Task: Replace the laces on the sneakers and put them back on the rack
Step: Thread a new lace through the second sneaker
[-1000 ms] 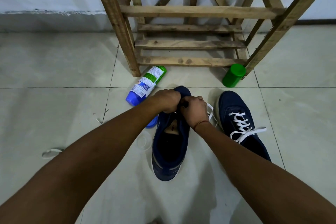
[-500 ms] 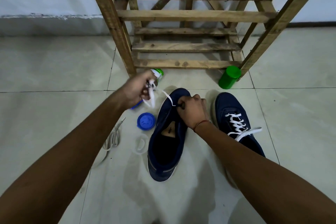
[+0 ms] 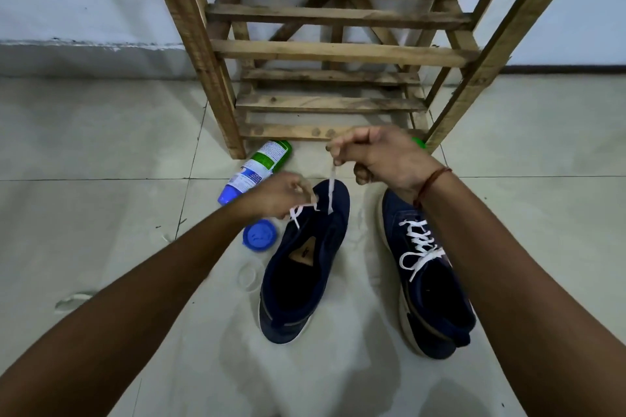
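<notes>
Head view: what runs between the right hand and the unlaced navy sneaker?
A white flat lace stretches from the right hand's pinch down to the navy sneaker's front eyelets, in the head view.

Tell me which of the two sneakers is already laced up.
The right-hand sneaker: a white lace criss-crosses its eyelets. The other sneaker carries a loose lace only near the toe, ends held by the left hand and right hand.

Sneakers (image 3: 305, 267) navy, laces (image 3: 418, 244) white. Cap (image 3: 260, 235) blue. Bottle (image 3: 255, 171) blue, white, green. Rack (image 3: 335, 54) raw brown wood.
</notes>
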